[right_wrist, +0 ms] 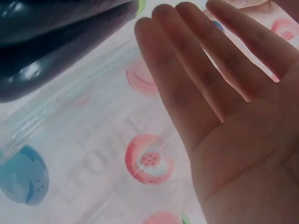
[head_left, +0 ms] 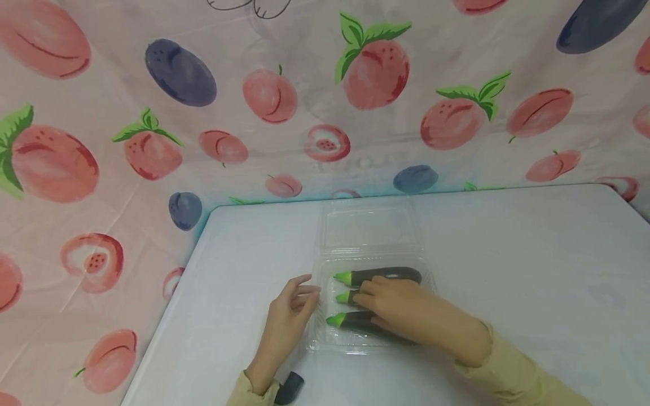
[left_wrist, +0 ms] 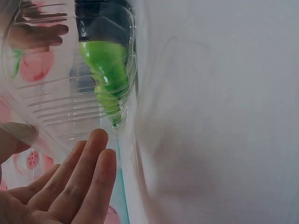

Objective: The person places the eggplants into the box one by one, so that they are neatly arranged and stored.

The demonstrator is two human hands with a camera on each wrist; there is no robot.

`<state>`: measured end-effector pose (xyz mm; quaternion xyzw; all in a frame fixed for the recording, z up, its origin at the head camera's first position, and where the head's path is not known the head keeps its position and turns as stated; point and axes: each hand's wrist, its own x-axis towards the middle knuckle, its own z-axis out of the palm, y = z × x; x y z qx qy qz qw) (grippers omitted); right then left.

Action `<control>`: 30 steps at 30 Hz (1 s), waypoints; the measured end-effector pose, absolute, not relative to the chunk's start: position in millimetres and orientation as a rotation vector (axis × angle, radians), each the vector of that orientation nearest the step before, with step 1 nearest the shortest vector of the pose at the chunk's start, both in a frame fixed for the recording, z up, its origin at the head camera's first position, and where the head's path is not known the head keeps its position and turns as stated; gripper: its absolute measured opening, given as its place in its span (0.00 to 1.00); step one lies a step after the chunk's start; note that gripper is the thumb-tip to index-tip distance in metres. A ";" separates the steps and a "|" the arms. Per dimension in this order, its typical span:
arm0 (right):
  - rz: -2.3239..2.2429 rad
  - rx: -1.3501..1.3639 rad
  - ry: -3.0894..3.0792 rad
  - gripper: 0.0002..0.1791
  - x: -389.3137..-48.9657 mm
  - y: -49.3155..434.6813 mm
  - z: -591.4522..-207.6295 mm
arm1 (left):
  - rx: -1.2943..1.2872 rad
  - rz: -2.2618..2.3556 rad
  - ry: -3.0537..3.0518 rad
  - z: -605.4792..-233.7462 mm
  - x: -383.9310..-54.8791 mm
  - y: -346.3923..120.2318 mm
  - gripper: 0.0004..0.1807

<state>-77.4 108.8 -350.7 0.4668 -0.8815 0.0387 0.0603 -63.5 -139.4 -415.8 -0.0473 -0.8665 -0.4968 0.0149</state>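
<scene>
Three dark eggplants with green stem ends lie side by side in a clear plastic clamshell box (head_left: pixel 332 339): a far eggplant (head_left: pixel 401 274), a middle eggplant (head_left: pixel 343 297) and a near eggplant (head_left: pixel 358 321). My right hand (head_left: pixel 406 307) reaches in from the right, its fingers over the middle one and hiding much of it. The right wrist view shows that hand's fingers (right_wrist: pixel 182 65) straight, with eggplants beside them. At the box's left edge is my left hand (head_left: pixel 291 316), fingers relaxed. In the left wrist view its thumb (left_wrist: pixel 18 137) overlaps the clear plastic.
The box's clear lid (head_left: pixel 373 228) lies folded back toward the far side of the white table (head_left: pixel 508 270). A fruit-print cloth (head_left: pixel 284 45) hangs behind the table and along its left. A dark cylinder (head_left: pixel 290 388) sits by the left sleeve.
</scene>
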 end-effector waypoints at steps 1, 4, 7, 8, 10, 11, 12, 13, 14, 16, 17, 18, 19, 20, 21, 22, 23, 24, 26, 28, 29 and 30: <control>0.119 1.405 -2.666 0.21 -77.9 110.1 -350.1 | -0.151 -1.541 -2.693 -415.8 -63.7 -139.9 0.23; 0.139 1.375 -2.668 0.21 -79.9 113.9 -348.6 | -0.163 -1.524 -2.671 -415.2 -64.2 -141.2 0.22; 0.156 1.348 -2.665 0.21 -81.3 118.6 -347.0 | -0.165 -1.502 -2.649 -413.9 -65.5 -142.3 0.22; 0.166 1.338 -2.668 0.21 -81.7 120.3 -346.4 | -0.163 -1.500 -2.642 -413.4 -66.1 -142.6 0.22; 0.183 1.322 -2.669 0.22 -82.8 123.6 -345.6 | -0.157 -1.497 -2.632 -412.5 -67.6 -143.1 0.22; 0.195 1.312 -2.675 0.22 -83.4 125.3 -345.2 | -0.156 -1.498 -2.627 -411.9 -68.4 -143.3 0.22; 0.206 1.302 -2.677 0.22 -84.3 126.8 -345.1 | -0.156 -1.501 -2.621 -411.4 -69.2 -143.5 0.22; 0.218 1.292 -2.675 0.23 -85.1 128.5 -345.0 | -0.157 -1.501 -2.619 -410.8 -69.8 -143.7 0.22; 0.228 1.282 -2.671 0.23 -86.3 130.1 -345.1 | -0.159 -1.498 -2.621 -410.0 -70.3 -143.9 0.22; 0.233 1.260 -2.663 0.23 -88.6 133.5 -345.5 | -0.166 -1.490 -2.620 -408.3 -71.3 -144.2 0.22; 0.237 1.247 -2.660 0.23 -90.0 135.2 -345.7 | -0.172 -1.480 -2.622 -407.5 -71.8 -144.3 0.21; 0.240 1.237 -2.654 0.23 -91.4 137.0 -346.1 | -0.177 -1.476 -2.621 -406.6 -72.2 -144.4 0.21; 0.241 1.223 -2.655 0.23 -92.7 138.9 -346.3 | -0.181 -1.471 -2.621 -405.7 -72.9 -144.4 0.21; 0.238 1.209 -2.655 0.24 -93.9 140.8 -346.4 | -0.185 -1.471 -2.618 -404.6 -73.7 -144.5 0.21; 0.238 1.195 -2.652 0.24 -95.1 142.6 -346.4 | -0.187 -1.472 -2.616 -403.6 -74.5 -144.6 0.21; 0.238 1.180 -2.653 0.24 -96.2 144.5 -346.5 | -0.187 -1.469 -2.616 -402.7 -75.4 -144.9 0.21; 0.239 1.167 -2.648 0.24 -97.4 146.2 -346.6 | -0.184 -1.467 -2.616 -401.8 -76.5 -145.1 0.21; 0.243 1.155 -2.645 0.24 -98.4 148.1 -346.7 | -0.178 -1.468 -2.616 -400.9 -77.5 -145.3 0.20; 0.245 1.131 -2.641 0.24 -100.7 151.6 -347.3 | -0.167 -1.462 -2.619 -399.3 -79.4 -145.8 0.20; 0.260 1.105 -2.644 0.24 -103.2 155.2 -348.5 | -0.158 -1.447 -2.623 -398.4 -81.6 -146.1 0.20; 0.274 1.093 -2.645 0.24 -104.4 157.1 -349.2 | -0.158 -1.446 -2.622 -398.0 -82.6 -146.3 0.20; 0.290 1.080 -2.647 0.24 -105.6 159.1 -349.9 | -0.159 -1.442 -2.622 -397.5 -83.6 -146.4 0.20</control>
